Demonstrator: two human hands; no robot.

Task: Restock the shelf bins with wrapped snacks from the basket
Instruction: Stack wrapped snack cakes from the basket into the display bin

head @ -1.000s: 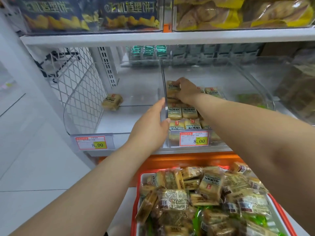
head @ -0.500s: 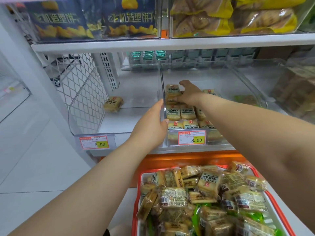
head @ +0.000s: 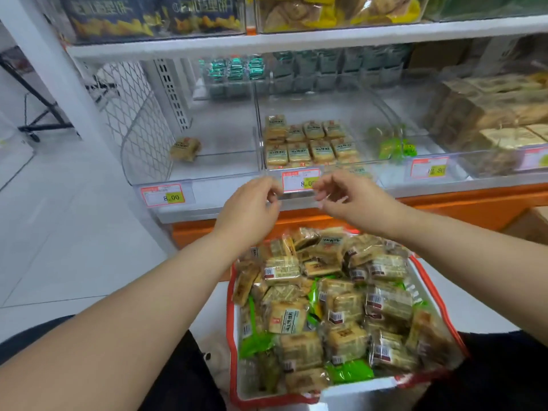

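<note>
A red-rimmed white basket (head: 439, 304) in front of me is heaped with wrapped tan snacks (head: 287, 317) and a few green packets. On the shelf, the clear middle bin (head: 373, 108) holds neat rows of the same tan snacks (head: 299, 151). The left bin (head: 225, 173) holds a single tan snack (head: 184, 148). My left hand (head: 252, 207) and my right hand (head: 353, 197) hover side by side between basket and shelf edge, fingers loosely curled and apart, nothing in either.
Price tags (head: 301, 180) hang on the bin fronts. A bin to the right holds green packets (head: 396, 146); further right are stacked tan packs (head: 501, 120). A wire mesh panel (head: 139, 123) closes the shelf's left end. An upper shelf (head: 296, 40) overhangs the bins.
My right hand has come out of the middle bin, leaving the snack there. My left hand has let go of the bin divider. Both have drawn back above the basket.
</note>
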